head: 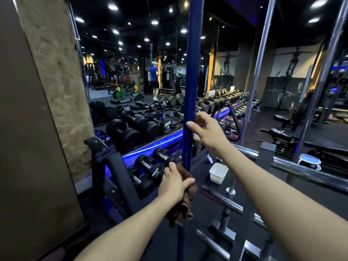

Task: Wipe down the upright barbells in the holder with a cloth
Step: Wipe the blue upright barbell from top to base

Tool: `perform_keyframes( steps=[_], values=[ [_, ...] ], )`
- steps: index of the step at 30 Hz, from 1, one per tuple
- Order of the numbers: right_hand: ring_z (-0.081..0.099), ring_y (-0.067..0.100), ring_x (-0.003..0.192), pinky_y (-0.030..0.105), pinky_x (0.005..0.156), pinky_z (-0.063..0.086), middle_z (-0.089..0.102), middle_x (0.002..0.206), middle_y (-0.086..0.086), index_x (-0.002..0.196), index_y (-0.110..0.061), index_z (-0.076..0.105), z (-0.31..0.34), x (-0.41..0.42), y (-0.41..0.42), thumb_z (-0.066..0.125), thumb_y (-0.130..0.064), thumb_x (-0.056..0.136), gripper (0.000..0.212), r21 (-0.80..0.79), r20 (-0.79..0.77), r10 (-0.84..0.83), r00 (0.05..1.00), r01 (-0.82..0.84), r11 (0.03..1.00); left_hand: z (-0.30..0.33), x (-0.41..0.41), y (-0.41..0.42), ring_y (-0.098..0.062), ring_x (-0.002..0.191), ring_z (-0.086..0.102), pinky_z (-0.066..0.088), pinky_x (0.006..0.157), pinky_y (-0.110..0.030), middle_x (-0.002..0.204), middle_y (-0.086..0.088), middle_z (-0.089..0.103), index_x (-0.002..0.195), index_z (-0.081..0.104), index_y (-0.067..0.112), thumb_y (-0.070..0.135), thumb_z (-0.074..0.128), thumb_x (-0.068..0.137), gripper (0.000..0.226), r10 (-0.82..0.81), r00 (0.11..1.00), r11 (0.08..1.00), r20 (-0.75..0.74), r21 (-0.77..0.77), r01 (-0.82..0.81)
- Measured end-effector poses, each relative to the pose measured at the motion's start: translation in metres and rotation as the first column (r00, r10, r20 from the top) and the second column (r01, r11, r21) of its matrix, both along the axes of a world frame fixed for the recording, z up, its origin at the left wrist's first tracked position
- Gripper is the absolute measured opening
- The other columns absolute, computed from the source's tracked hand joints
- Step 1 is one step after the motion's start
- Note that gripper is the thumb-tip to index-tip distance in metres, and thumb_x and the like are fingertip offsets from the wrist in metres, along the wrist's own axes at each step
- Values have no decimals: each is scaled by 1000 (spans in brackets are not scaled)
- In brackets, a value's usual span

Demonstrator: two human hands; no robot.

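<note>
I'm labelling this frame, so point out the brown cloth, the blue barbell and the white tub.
brown cloth (pixel 181 211): head view, hanging folds.
blue barbell (pixel 193 72): head view, upper shaft.
white tub (pixel 216 178): head view, front wall.

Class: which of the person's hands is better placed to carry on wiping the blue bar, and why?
The left hand. It grips the brown cloth wrapped against the blue bar. The right hand is higher up, its fingers open at the bar, likely only steadying it.

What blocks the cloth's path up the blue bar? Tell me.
The right hand does: it is at the blue bar above the brown cloth, which the left hand grips around the bar. Higher up, nothing visible blocks the bar.
</note>
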State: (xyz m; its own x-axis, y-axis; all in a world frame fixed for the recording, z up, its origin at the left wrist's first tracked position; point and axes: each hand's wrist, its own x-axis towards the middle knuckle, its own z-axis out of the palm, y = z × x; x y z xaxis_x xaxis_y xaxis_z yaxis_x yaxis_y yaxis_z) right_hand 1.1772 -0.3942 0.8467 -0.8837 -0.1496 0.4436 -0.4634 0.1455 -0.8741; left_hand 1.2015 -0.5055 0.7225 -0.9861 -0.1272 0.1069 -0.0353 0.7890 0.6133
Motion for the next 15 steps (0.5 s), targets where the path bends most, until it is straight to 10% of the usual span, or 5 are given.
perform_keyframes(
  steps=[9, 15],
  values=[
    [51, 16, 80, 35, 67, 52, 63, 88, 6, 91, -24, 60, 2, 3, 7, 59, -17, 93, 8, 109, 4, 34, 999, -34, 993, 69, -4, 8, -38, 110, 48, 42, 85, -47, 121, -13, 42, 115, 36, 7, 35, 65, 85, 50, 41, 878, 974, -477, 215, 71],
    [53, 22, 81, 58, 78, 55, 61, 105, 23, 98, -12, 58, -7, 2, 7, 59, -17, 94, 6, 84, 6, -2, 1000, 2, 996, -4, 4, 11, -35, 118, 46, 40, 88, -40, 126, -13, 40, 119, 32, 8, 45, 64, 84, 60, 71, 973, 994, -218, 98, -51]
  ],
)
